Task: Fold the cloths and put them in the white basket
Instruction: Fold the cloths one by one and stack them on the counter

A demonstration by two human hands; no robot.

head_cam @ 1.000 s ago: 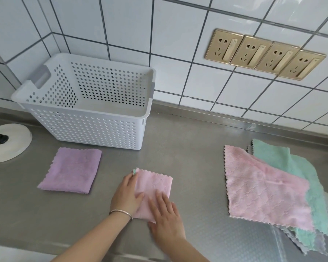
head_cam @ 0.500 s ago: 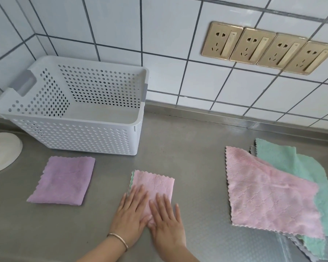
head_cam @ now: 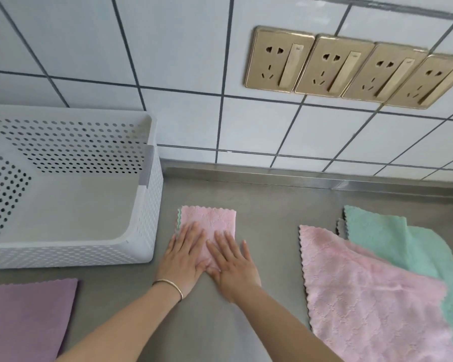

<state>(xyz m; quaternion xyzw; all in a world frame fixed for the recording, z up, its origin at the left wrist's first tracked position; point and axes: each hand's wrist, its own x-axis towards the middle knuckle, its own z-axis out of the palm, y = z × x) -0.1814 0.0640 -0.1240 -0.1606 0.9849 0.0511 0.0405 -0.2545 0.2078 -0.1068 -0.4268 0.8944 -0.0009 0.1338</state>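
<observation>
A small folded pink cloth [head_cam: 209, 220] lies on the steel counter just right of the white perforated basket [head_cam: 144, 205], which holds nothing. My left hand [head_cam: 186, 254] and my right hand [head_cam: 232, 262] lie side by side, fingers straight, pressing flat on the near half of that cloth. A folded purple cloth [head_cam: 27, 317] rests at the lower left. On the right, an unfolded pink cloth [head_cam: 371, 296] covers part of a green cloth [head_cam: 392, 244], with a grey cloth edge [head_cam: 340, 227] peeking out beneath.
A tiled wall with a row of gold sockets [head_cam: 350, 66] rises behind the steel counter [head_cam: 259, 194]. Bare counter shows between the folded pink cloth and the pile on the right.
Both hands slid forward over the folded pink cloth and now lie flat on it. The view swung right and closer, so the white lid at the left left the frame.
</observation>
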